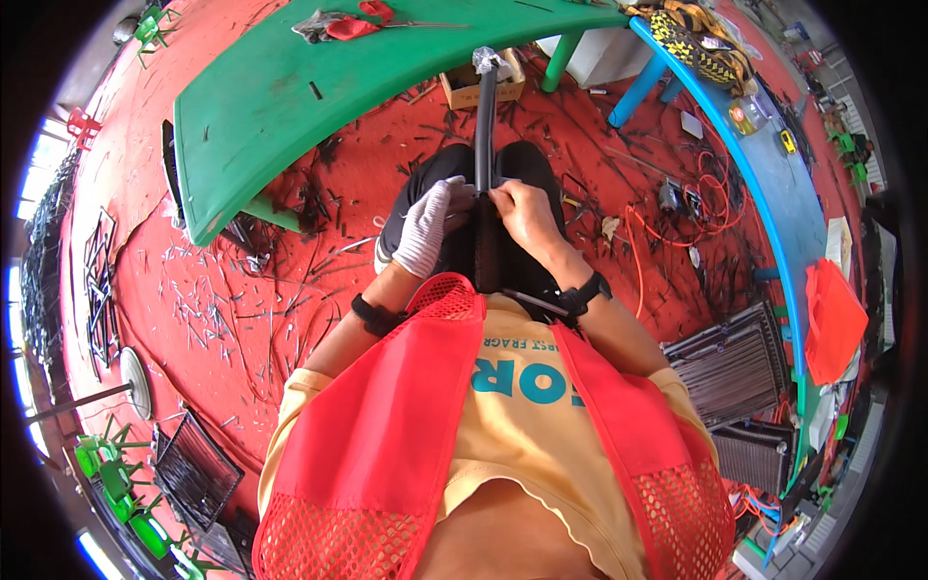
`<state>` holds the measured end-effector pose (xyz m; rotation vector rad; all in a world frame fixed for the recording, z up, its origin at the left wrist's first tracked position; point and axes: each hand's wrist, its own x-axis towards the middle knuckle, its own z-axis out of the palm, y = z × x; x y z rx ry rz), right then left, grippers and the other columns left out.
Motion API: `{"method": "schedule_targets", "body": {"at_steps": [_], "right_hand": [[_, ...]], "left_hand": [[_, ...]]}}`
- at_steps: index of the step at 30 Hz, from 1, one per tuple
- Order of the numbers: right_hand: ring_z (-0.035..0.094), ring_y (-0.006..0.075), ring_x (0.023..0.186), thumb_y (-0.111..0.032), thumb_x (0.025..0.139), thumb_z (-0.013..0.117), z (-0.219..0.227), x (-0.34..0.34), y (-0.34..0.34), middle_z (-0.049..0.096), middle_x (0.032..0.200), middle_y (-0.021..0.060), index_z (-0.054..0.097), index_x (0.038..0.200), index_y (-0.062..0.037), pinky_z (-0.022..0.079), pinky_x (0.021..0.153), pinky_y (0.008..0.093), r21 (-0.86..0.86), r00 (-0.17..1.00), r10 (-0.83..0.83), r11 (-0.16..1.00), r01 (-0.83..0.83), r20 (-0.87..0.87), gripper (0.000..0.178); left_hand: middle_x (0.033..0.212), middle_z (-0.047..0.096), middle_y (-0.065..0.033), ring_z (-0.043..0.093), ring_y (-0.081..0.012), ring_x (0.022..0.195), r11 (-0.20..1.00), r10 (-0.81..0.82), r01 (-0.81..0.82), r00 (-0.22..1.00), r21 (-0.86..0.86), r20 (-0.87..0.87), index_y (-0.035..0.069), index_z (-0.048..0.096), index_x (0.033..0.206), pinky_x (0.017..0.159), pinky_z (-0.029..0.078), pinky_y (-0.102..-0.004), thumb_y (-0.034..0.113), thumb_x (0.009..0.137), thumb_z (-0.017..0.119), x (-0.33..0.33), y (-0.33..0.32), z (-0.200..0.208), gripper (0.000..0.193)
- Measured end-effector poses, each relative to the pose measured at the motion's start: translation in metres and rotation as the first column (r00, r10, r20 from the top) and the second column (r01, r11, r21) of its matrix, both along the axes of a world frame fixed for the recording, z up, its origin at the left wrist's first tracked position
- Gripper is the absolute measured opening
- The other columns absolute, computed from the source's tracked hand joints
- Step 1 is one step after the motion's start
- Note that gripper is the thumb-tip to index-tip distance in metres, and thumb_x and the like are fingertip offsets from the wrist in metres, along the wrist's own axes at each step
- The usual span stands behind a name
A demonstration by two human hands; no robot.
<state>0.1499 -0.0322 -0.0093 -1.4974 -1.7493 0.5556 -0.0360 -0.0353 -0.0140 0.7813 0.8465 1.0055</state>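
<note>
Dark long strip (484, 126) is held upright-looking in the head view, running from the lap straight away from the body toward the green table (290, 87); its long axis lies along the body's midline. The far end, wrapped in something pale and crumpled, is seen at the table's near edge, just in front of a small cardboard box (480, 89) on the floor. Whether the tip touches the table edge cannot be told.

Head view, hands: the strip is flanked by both at mid-length, over the knees. The left hand (427, 227), in a pale knitted glove, is curled against the strip's left side, fingers closed around or against it. The right hand (523, 215), bare, is pinched onto the strip from the right, fingertips pressed together at its edge. The 2 hands are almost touching; neither is clearly nearer, since both are on the thing.

Head view, room: the red floor (193, 290) is littered with short dark offcuts, thickest to the left. Red scissors (362, 21) lie on the green table, well apart from both hands. A blue table (764, 174) curves along the right, with orange cable (710, 193) on the floor beneath. Stacked dark finned panels (730, 362) sit near the right elbow. Open space is left mainly forward, between knees and table.
</note>
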Motion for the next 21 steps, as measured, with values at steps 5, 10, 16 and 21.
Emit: {"method": "schedule_targets", "body": {"at_steps": [5, 10, 16, 21], "right_hand": [[0.068, 0.0163, 0.065, -0.014, 0.093, 0.059, 0.011, -0.001, 0.013, 0.066, 0.071, 0.0108, 0.062, 0.086, 0.0065, 0.052, 0.059, 0.0295, -0.34, 0.959, 0.081, 0.924, -0.175, -0.273, 0.022], [0.067, 0.0192, 0.061, -0.015, 0.092, 0.06, 0.017, 0.0, 0.015, 0.066, 0.069, 0.0125, 0.062, 0.082, 0.0059, 0.051, 0.055, 0.0305, -0.4, 0.923, 0.128, 0.874, -0.278, -0.362, 0.024], [0.059, 0.0108, 0.057, -0.026, 0.092, 0.061, 0.043, 0.027, 0.021, 0.063, 0.067, 0.0062, 0.063, 0.082, 0.0024, 0.049, 0.052, 0.0252, -0.633, 0.935, 0.151, 0.7, -0.33, -0.32, 0.03], [0.053, 0.0075, 0.051, -0.026, 0.091, 0.065, 0.087, 0.065, 0.019, 0.057, 0.059, 0.0035, 0.065, 0.079, -0.0005, 0.041, 0.047, 0.0257, -0.522, 0.941, 0.249, 0.784, -0.335, -0.23, 0.028]], "left_hand": [[0.108, 0.066, -0.0074, 0.063, -0.0167, 0.098, 0.994, 0.104, -0.106, 0.988, -0.011, -0.116, 0.004, 0.06, 0.12, 0.088, 0.049, -0.0295, 0.028, 0.099, 0.051, -0.002, 0.013, -0.012, 0.033], [0.104, 0.066, -0.0094, 0.061, -0.0172, 0.098, 0.951, 0.15, 0.006, 0.865, 0.31, -0.478, -0.001, 0.062, 0.113, 0.087, 0.047, -0.0271, 0.011, 0.095, 0.055, -0.001, 0.016, -0.015, 0.023], [0.1, 0.064, -0.0105, 0.061, -0.0181, 0.095, 0.914, 0.1, 0.142, 0.829, 0.379, -0.551, -0.002, 0.062, 0.112, 0.087, 0.047, -0.0273, 0.005, 0.092, 0.054, -0.004, 0.038, 0.018, 0.022], [0.109, 0.065, -0.008, 0.058, -0.0129, 0.102, 0.792, -0.217, 0.509, 0.751, 0.337, -0.624, -0.001, 0.059, 0.12, 0.092, 0.046, -0.0276, 0.009, 0.097, 0.047, 0.01, 0.069, 0.077, 0.027]]}}
